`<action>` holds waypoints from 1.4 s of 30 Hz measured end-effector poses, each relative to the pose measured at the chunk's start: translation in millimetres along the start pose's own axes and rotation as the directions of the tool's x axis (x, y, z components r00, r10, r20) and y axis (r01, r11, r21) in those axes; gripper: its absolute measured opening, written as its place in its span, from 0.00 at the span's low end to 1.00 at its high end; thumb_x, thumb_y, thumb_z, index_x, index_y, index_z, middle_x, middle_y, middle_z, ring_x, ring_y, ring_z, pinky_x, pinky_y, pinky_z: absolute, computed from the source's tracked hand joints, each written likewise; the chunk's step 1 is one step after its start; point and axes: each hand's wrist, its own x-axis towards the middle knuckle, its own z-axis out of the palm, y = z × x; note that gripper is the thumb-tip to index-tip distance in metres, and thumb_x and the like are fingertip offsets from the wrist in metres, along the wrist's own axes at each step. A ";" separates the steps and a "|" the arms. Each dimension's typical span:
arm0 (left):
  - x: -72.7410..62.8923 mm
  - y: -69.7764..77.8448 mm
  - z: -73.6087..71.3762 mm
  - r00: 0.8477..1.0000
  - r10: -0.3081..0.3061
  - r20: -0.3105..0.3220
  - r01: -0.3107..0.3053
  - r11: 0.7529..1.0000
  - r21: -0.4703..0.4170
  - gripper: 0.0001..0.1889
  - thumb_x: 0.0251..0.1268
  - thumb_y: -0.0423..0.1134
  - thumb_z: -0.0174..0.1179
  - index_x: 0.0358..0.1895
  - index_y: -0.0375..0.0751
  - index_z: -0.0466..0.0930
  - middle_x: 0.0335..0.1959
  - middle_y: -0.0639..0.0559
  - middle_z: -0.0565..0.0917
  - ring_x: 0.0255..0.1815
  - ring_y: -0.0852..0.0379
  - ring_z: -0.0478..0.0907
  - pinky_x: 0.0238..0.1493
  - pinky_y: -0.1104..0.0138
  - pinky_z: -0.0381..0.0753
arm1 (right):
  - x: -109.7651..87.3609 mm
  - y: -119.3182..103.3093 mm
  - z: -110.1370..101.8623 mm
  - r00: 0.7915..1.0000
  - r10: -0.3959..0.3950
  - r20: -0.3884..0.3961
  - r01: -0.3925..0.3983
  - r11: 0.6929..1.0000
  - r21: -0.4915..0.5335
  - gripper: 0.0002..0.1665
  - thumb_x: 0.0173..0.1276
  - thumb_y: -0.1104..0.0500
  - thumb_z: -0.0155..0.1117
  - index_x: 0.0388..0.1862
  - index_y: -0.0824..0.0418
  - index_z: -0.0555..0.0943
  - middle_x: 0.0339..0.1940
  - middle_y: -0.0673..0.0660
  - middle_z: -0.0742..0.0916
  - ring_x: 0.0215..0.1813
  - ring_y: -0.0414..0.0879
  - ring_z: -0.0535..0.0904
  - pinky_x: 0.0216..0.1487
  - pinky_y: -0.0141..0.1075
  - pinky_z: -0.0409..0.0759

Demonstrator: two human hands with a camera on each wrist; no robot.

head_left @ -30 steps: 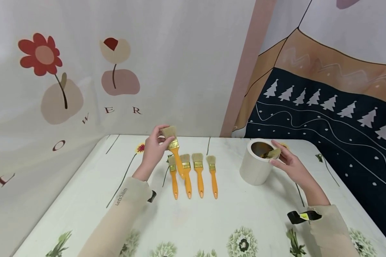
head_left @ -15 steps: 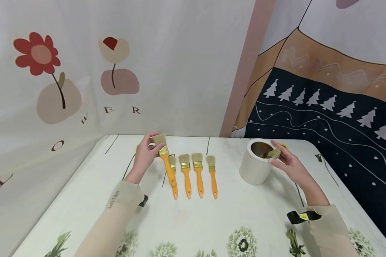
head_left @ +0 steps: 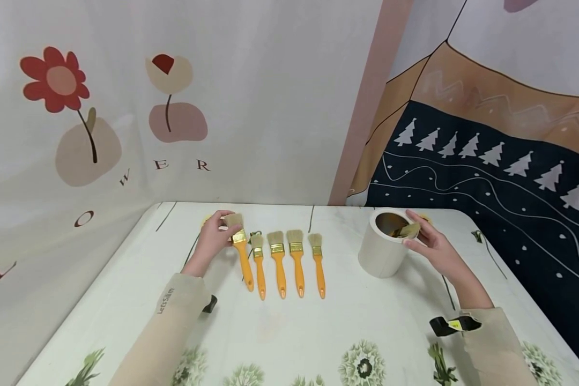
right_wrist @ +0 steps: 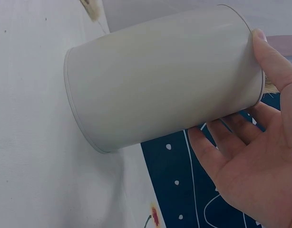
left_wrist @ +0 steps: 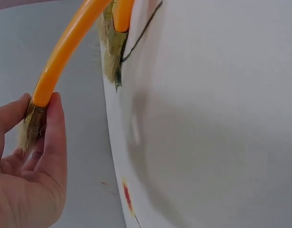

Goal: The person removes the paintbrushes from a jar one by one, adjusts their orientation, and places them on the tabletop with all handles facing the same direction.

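Observation:
My left hand [head_left: 211,238] pinches a flat paintbrush [head_left: 243,260] with an orange handle by its brass-coloured metal band. In the left wrist view, thumb and fingers [left_wrist: 54,126] hold that band, with the pale bristles pointing toward the palm. Just right of it, several similar paintbrushes [head_left: 279,265] lie side by side, bristles toward the back. At the right, my right hand [head_left: 433,242] holds a white cylindrical container [head_left: 380,258] near its rim, the container tilted slightly. Bristles [head_left: 409,230] show at its mouth; what lies deeper inside is mostly hidden.
A white flower-printed cloth [head_left: 280,332] covers the table. Behind it hangs a pale curtain [head_left: 270,107] with flower prints. A dark blue fabric [head_left: 487,198] with tree prints hangs at the right.
My left hand has moved left and lowered the paintbrush from above the row to a spot beside the row's left end. My right hand and the container have stayed in place.

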 end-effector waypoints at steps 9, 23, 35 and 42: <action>1.9 -10.1 1.5 0.988 -0.130 0.085 0.123 0.989 0.080 0.32 0.72 0.39 0.59 0.74 0.35 0.58 0.64 0.29 0.72 0.52 0.42 0.81 0.42 0.65 0.88 | 0.8 0.6 -0.4 1.000 0.003 -0.001 -0.003 1.000 -0.006 0.45 0.77 0.56 0.58 0.83 0.52 0.45 0.84 0.62 0.49 0.81 0.70 0.46 0.75 0.64 0.51; 6.1 -15.7 4.2 0.942 -0.261 0.210 0.222 0.956 0.191 0.44 0.68 0.38 0.63 0.78 0.30 0.45 0.67 0.28 0.69 0.58 0.43 0.75 0.48 0.65 0.81 | -1.3 -0.3 0.3 1.000 -0.020 -0.012 0.020 1.000 -0.017 0.45 0.76 0.57 0.59 0.83 0.53 0.47 0.84 0.63 0.51 0.80 0.70 0.47 0.67 0.12 0.59; 6.7 -11.0 6.2 0.944 -0.251 0.213 0.183 0.938 0.294 0.46 0.64 0.39 0.67 0.78 0.33 0.46 0.69 0.30 0.66 0.62 0.40 0.70 0.68 0.47 0.71 | -0.8 0.3 -0.2 1.000 0.000 -0.009 0.000 1.000 -0.030 0.45 0.76 0.56 0.58 0.83 0.52 0.46 0.84 0.62 0.50 0.81 0.69 0.47 0.79 0.37 0.58; 10.7 -14.6 7.8 0.939 -0.294 0.179 0.222 0.915 0.335 0.45 0.63 0.41 0.68 0.77 0.34 0.50 0.70 0.30 0.62 0.63 0.38 0.70 0.69 0.45 0.70 | -1.5 -1.3 -0.3 1.000 -0.001 -0.009 0.000 1.000 -0.021 0.45 0.77 0.56 0.58 0.83 0.52 0.46 0.84 0.62 0.50 0.81 0.68 0.47 0.68 0.13 0.59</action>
